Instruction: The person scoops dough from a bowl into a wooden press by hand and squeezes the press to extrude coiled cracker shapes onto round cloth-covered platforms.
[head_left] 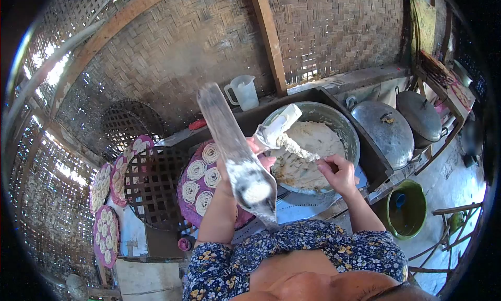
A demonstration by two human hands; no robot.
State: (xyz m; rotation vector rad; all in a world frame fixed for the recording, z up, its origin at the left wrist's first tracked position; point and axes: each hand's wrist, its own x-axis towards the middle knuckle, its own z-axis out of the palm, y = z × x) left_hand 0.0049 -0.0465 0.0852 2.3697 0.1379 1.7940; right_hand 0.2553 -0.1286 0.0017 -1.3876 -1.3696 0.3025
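My left hand [224,180] is wrapped round a long wooden press [229,126], its worn board tilted upright and dusted white near the lower end. A white cylinder [282,124] on the far side of the press points over the basin, its mouth smeared with dough. My right hand [340,174] pinches the end of a dough-coated utensil [298,148], whose other end touches the cylinder's mouth; its exact kind is hidden by the dough. Below both lies a large metal basin [356,144] holding a mass of pale dough [313,170].
Left, purple round trays [183,207] carry coiled noodle rounds, beside a dark woven rack [151,189]. A plastic measuring jug [244,92] stands behind. Lidded metal pots [383,131] sit right, above a green bucket [406,209] on the floor.
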